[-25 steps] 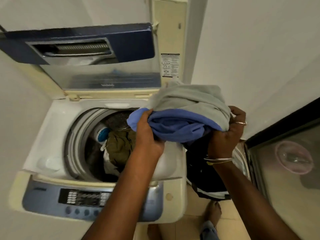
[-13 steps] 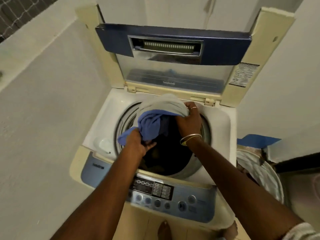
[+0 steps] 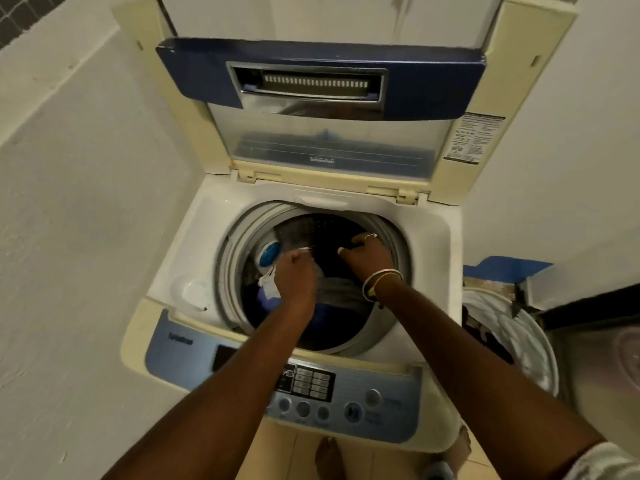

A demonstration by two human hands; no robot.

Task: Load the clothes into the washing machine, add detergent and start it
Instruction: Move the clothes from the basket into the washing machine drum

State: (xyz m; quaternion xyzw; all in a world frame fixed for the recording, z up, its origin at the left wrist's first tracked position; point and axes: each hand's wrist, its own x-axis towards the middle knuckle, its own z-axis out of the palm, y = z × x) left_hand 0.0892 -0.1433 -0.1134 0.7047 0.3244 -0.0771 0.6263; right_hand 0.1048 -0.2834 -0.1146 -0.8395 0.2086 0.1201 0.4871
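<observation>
Clothes [image 3: 332, 296]: a mixed load, grey, blue and dark pieces, lying low inside the drum [image 3: 239, 244] of the washing machine [image 3: 429, 237]. We are reaching both hands down into it.

Left hand [image 3: 296, 275]: over the left half of the load, fingers clenched; a pale scrap of cloth is showing at its knuckles and below its wrist, so we are judging it to be gripping a garment, though blur is hiding the exact hold.

Right hand [image 3: 369, 252]: over the far right of the drum, fingers curled down onto dark fabric near the rim; whether they are grasping or only pressing, we cannot tell. Bangles are sitting on the wrist.

Lid [image 3: 318, 74]: standing fully raised at the far side. Control panel [image 3: 311, 382]: along the near edge, untouched. Laundry basket [image 3: 519, 327]: on the floor just right of the machine, dark items showing inside, so we are judging loading unfinished, with detergent and start yet to come.

Risks, as we are judging them: cloth draping over the drum rim and catching under the lid; bangles snagging on fabric as the hand lifts; the load bunching to one side and unbalancing the spin; a small piece slipping between drum and tub ring.
</observation>
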